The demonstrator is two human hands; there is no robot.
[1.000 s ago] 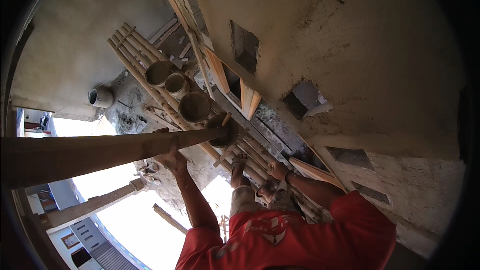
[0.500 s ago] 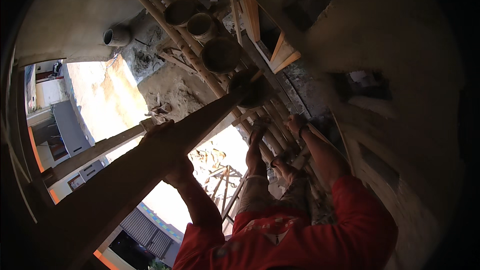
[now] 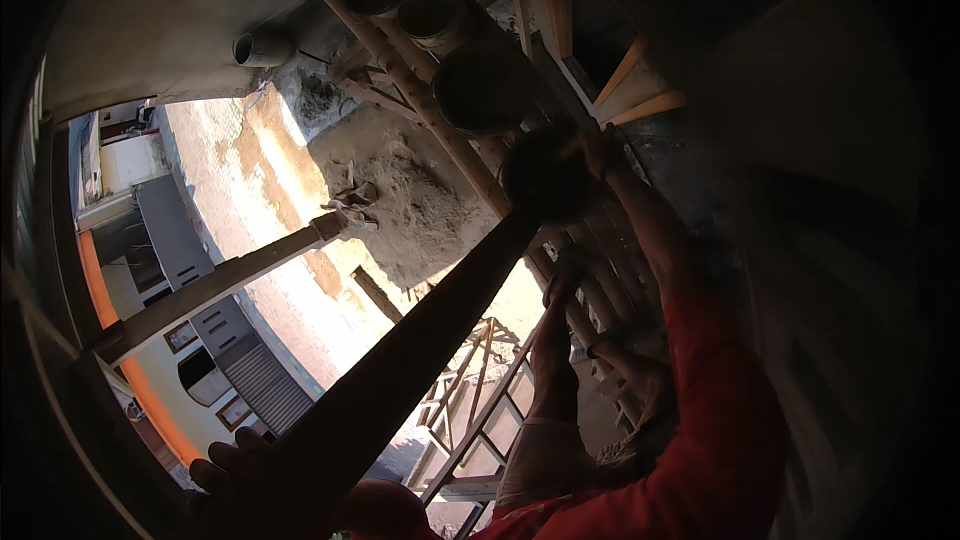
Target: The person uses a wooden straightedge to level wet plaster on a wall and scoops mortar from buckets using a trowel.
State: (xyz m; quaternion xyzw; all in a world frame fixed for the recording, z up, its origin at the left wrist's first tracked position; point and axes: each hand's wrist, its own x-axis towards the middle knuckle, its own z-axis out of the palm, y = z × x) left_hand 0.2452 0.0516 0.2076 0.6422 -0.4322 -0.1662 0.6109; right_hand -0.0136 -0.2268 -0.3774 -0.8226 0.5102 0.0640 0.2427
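Wall (image 3: pixel 830 170): large rough plastered face, filling the right side, deep in shadow.

Ground below (image 3: pixel 270 200): sunlit paved yard with a heap of grey sand (image 3: pixel 400 190) against the base of the scaffold; buildings with a shutter at lower left.

Scaffold (image 3: pixel 420 100): bundled bamboo poles running from upper left down toward the centre, with three round dark buckets (image 3: pixel 485 85) sitting in a row on top of them. A second pale pole (image 3: pixel 220 280) crosses lower left, well apart from the platform.

Long wooden plank (image 3: pixel 420 340): dark, broad, rising diagonally from the lower left edge to the centre. Its far end meets a round dark lump (image 3: pixel 545 175), just below the nearest bucket and touching the bamboo.

Person: red sleeve (image 3: pixel 720 440) along the lower right, legs and feet braced on the poles beneath.

Left hand (image 3: pixel 240 465): at the plank's near end, bottom left. Fingers curled over the plank's edge, wrapped tight around it, knuckles showing in silhouette.

Right hand (image 3: pixel 600 155): arm stretched up, hand at the round lump at the plank's far end. Fingers lie against it; too dark to tell whether they grip it or merely rest there.
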